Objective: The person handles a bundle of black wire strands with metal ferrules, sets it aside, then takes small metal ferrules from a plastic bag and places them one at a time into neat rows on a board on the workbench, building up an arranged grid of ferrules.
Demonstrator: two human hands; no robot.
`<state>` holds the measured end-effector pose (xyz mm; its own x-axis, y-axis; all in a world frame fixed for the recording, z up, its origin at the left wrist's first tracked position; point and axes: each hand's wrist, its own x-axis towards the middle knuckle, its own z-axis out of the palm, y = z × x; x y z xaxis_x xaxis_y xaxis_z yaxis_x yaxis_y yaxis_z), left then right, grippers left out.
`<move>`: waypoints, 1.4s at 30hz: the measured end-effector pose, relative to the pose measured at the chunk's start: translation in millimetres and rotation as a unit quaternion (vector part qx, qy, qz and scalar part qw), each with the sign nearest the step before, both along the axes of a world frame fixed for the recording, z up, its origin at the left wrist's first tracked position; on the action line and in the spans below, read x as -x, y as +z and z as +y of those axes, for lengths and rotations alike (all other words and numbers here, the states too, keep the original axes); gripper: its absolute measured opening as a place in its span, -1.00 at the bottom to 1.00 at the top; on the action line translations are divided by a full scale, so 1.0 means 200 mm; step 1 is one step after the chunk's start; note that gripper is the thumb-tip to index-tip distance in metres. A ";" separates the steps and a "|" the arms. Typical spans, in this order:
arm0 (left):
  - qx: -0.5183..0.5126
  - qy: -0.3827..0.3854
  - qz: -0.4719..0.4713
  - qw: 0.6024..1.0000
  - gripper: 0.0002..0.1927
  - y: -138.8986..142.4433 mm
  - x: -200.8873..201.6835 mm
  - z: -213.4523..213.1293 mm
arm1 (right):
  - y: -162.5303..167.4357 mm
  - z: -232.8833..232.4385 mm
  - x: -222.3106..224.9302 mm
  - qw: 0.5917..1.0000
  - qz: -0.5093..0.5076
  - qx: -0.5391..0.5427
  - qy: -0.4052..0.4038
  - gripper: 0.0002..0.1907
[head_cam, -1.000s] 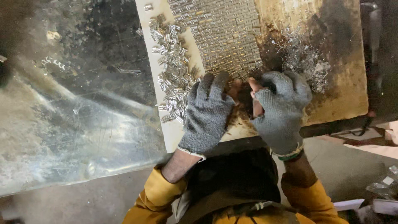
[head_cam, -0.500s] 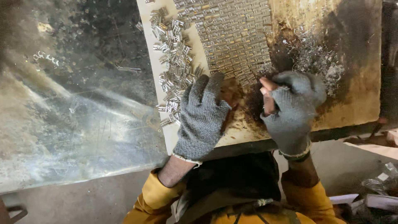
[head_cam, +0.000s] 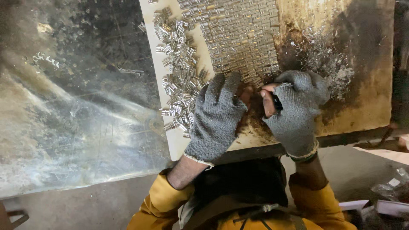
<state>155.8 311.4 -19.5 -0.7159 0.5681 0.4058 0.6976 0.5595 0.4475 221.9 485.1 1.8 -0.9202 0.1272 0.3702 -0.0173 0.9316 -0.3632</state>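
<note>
- Packed rows of small metal pieces (head_cam: pixel 238 38): silvery, some brass-toned, short and tubular, laid side by side in tight bands that form a rough rectangle on the upper middle of the board (head_cam: pixel 366 106). The block's near edge is ragged and ends right at the fingertips of both hands.
- Left hand (head_cam: pixel 217 115): grey knit glove, palm down, fingers loosely spread and flat on the board, tips touching the near edge of the packed rows. It does not show as pinching anything.
- Right hand (head_cam: pixel 296 108): grey knit glove with bare fingertips showing; fingers curled in, thumb and forefinger pressed together on a small dark item (head_cam: pixel 277 102) too small to identify. It sits just beside the left hand, at the block's near right corner.
- Loose heap of metal pieces (head_cam: pixel 179 72): same shiny pieces, unsorted, strewn in a strip down the pale left margin of the board, touching the left glove's outer side.
- Fine metal shavings (head_cam: pixel 332 68): a greyish scatter to the right of the rows, on darkly stained wood.
- Board edges: left edge borders a dull, scuffed metal sheet (head_cam: pixel 76 119); near edge lies just past the wrists, over a dark rail.
- Open room: bare stained board to the right of the right hand; the broad metal sheet to the left holds only a few stray bits.
- Yellow sleeves (head_cam: pixel 162 200) show at the bottom of the view.
</note>
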 end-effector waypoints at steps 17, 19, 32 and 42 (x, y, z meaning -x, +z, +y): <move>-0.022 -0.025 -0.030 0.999 -0.68 0.00 0.03 -0.02 | -0.05 -0.02 0.01 0.996 0.038 0.076 0.018 -0.81; -0.034 -0.023 -0.012 0.999 -0.65 0.01 0.02 -0.03 | -0.05 -0.02 0.01 0.997 0.001 0.078 0.003 -0.85; -0.030 -0.016 -0.021 0.999 -0.75 -0.01 0.02 -0.05 | 0.03 -0.05 0.07 0.999 0.027 -0.023 0.008 -0.94; -0.040 -0.031 -0.025 0.998 -0.72 0.00 0.03 -0.07 | 0.00 -0.04 0.09 0.999 0.008 -0.027 0.022 -0.93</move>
